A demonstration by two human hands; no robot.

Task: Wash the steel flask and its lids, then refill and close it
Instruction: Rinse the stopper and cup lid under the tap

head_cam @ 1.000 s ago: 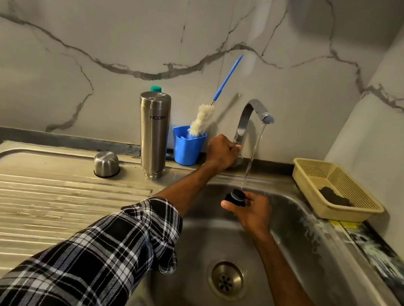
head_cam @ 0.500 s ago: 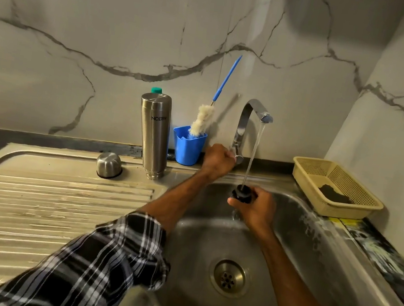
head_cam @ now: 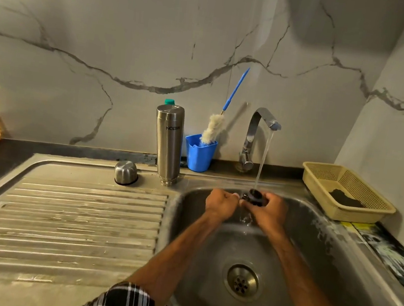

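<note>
**A:** Start closest. What lies under the hands?

**B:** The drain (head_cam: pixel 242 283), nearer to us than both hands, low in the sink (head_cam: pixel 352 254). It takes the run-off.

**A:** And the hands?

**B:** The right hand (head_cam: pixel 269 211) curls round the inner lid (head_cam: pixel 254 196) from below. The left hand (head_cam: pixel 221 202), fingers folded, seems to pinch the lid's left edge. I'd judge they hold it over the bowl so the drips fall inside.

**A:** Which way does the lid face?

**B:** It's a squat black piece with its short axis roughly upright and its hollow face up. It sits right under the water stream (head_cam: pixel 262 161), so the flow can flush it.

**A:** Where's the flask?

**B:** The steel flask (head_cam: pixel 168 143) stands beyond the left hand and off to its left, at the back of the draining board (head_cam: pixel 70 212). Its long axis is vertical. The lettering reads upside down and the narrow neck is at the bottom, so the mouth points down, probably to drain.

**A:** The other lid?

**B:** The steel cap (head_cam: pixel 126 172) is further left still, apart from the flask. It sits dome up, rim down.

**A:** And furthest back?

**B:** A blue cup (head_cam: pixel 199 155) holding a bottle brush (head_cam: pixel 213 129) stands just beside the flask, on the hands' side. The tap (head_cam: pixel 256 134) rises beyond the right hand. A yellow basket (head_cam: pixel 321 181) sits beyond it and to its right.

**A:** What stage is this?

**B:** Rinsing the lid, I'd say. Refilling and closing are not yet done.
</note>
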